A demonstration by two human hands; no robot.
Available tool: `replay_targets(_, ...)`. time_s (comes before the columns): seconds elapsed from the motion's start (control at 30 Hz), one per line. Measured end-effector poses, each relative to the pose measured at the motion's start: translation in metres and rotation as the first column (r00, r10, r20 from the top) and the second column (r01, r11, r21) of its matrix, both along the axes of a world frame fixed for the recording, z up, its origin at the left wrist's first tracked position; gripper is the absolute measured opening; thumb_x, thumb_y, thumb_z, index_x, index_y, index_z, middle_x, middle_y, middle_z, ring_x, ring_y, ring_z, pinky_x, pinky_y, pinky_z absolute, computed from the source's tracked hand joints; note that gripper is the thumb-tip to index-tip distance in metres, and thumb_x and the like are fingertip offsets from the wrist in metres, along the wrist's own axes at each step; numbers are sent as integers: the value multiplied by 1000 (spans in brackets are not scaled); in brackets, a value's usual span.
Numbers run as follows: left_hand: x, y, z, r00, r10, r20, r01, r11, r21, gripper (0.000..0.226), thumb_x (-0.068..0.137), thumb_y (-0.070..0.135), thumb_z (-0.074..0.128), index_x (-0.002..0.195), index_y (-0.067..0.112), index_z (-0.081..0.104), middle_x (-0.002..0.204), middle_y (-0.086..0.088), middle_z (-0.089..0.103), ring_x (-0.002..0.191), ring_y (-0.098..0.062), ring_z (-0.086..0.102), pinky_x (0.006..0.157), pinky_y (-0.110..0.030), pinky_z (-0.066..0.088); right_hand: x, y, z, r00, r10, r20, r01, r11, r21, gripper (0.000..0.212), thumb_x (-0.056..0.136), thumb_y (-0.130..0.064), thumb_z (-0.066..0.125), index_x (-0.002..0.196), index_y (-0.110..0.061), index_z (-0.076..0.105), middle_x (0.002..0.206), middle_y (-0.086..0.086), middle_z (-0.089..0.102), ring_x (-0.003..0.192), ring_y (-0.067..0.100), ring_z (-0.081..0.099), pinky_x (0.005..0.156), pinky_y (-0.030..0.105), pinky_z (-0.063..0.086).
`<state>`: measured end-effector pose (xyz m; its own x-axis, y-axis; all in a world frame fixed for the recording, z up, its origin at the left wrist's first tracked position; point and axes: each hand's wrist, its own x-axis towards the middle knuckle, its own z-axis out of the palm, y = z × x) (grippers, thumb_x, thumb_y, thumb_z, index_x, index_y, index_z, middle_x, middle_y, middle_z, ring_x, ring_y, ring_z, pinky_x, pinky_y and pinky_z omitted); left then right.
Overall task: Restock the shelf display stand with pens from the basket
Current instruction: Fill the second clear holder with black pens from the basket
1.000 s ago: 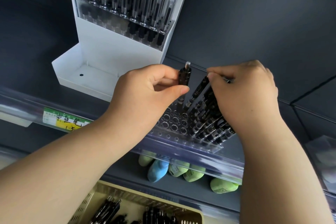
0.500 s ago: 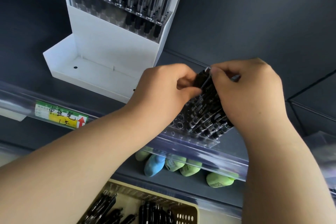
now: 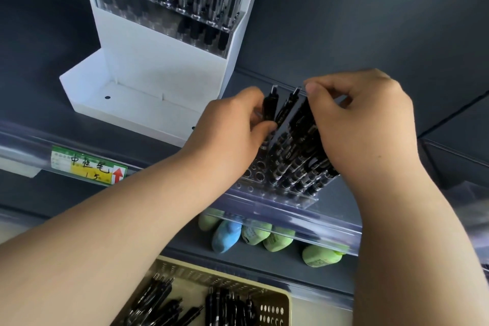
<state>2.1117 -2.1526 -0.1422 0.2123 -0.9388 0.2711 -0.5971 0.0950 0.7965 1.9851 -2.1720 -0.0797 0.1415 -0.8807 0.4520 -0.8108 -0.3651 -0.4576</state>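
**Item: pen [image 3: 270, 111], black, clip-top.** Light, rigid and slim, by the look of it. The smooth plastic barrel will likely roll or slip if you hold it loosely, and the darker grip section lower down should be less slick. It is not fragile, though the clip and tip would suffer from a forced entry. Take it on the upper barrel just below the clip, leaving the lower end free to find a hole.

**Position.** You hold it near upright above the clear display stand [image 3: 264, 189] on the shelf. Its lower end is hidden behind your left hand [image 3: 232, 127], so you cannot tell whether it is seated.

**Left fingers [image 3: 264, 130].** The thumb and fingertips pinch the barrel at mid-height, with the clip end standing clear above them.

**Right fingers [image 3: 312, 87].** These are curled over the tops of the racked pens [image 3: 299, 156], gathering them to the right and apart from the pen. One further pen [image 3: 288, 107] leans between the two hands, just beside the held one.

**Vacancies.** Open holes show on the stand's left side, below your left hand.

**Stock.** The basket [image 3: 275, 299] sits low in view, well apart from the stand, with basket pens [image 3: 230, 307] lying loose inside.

**Adjacent.** A white stand [image 3: 164, 66] of clear-barrelled pens is to the left, and a price label [image 3: 87, 167] is on the shelf rail.
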Motion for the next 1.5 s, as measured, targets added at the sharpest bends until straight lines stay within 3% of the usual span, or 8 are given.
replay_targets(0.23, -12, 2, 3, 981, -83, 174, 92, 995, -43, 16, 89, 22, 59, 104, 16, 58, 86, -6, 65, 80, -28, 59, 71, -41, 50, 1, -1, -7, 999, 3, -34, -4, 1000, -24, 20, 87, -31, 55, 80, -22, 71, 89, 0, 66, 94, 29, 56, 85, 44, 46)
replay_targets(0.47, -10, -1, 4, 989, -43, 144, 45, 999, -7, 14, 84, 29, 66, 91, 18, 62, 82, -2, 67, 78, -22, 62, 73, -37, 52, -1, -3, -7, 998, 15, -54, -18, 998, -68, 21, 87, -30, 55, 82, -16, 71, 87, 1, 67, 92, 28, 56, 84, 44, 46)
replay_targets(0.73, 8, 10, 4, 964, -35, 265, 43, 999, -28, 21, 88, 30, 60, 106, 20, 63, 94, 0, 67, 87, -18, 61, 81, -36, 51, 10, 5, -3, 996, 68, -56, -78, 977, -198, 21, 87, -27, 53, 84, -23, 73, 90, 1, 66, 94, 28, 56, 83, 42, 46)
replay_targets(1.03, 36, 72, -11, 792, -75, 606, 254, 943, -215, 5, 83, 12, 60, 82, 9, 64, 73, -8, 62, 72, -32, 59, 61, -33, 48, 8, 65, -53, 945, 299, -133, -327, 840, -432, 15, 87, -14, 59, 87, -8, 73, 82, 8, 61, 74, 30, 53, 65, 43, 42)
replay_targets(1.17, 46, 104, -24, 722, -92, 685, 262, 954, -148, 24, 83, 20, 48, 87, 11, 70, 80, -4, 68, 76, -28, 63, 65, -39, 54, -2, 99, -103, 888, 410, -208, -451, 865, -219, 17, 85, -14, 57, 87, -7, 72, 82, 7, 60, 71, 29, 55, 62, 39, 47)
replay_targets(1.3, 52, 142, -65, 680, -182, 711, 210, 976, 49, 19, 80, 8, 66, 96, 15, 71, 87, -3, 71, 82, -27, 64, 73, -37, 54, -14, 139, -171, 959, 244, -141, -215, 958, 192, 24, 86, -18, 51, 91, -12, 74, 89, 8, 62, 80, 31, 62, 69, 39, 53)
replay_targets(1.4, 51, 174, -110, 680, -345, 647, 82, 913, 400, 28, 92, 16, 45, 113, 25, 62, 108, 3, 64, 101, -22, 57, 86, -34, 45, -26, 190, -226, 985, 67, -158, 60, 732, 678, 29, 92, -18, 46, 114, -20, 66, 117, 2, 53, 106, 23, 57, 93, 27, 44)
replay_targets(1.5, 40, 203, -139, 648, -483, 589, 68, 807, 587, 30, 93, 16, 41, 115, 25, 58, 115, 1, 59, 107, -23, 55, 87, -33, 46, -17, 221, -242, 996, 40, -78, 35, 639, 768, 32, 93, -15, 47, 119, -23, 63, 125, -2, 51, 110, 17, 55, 99, 20, 38)
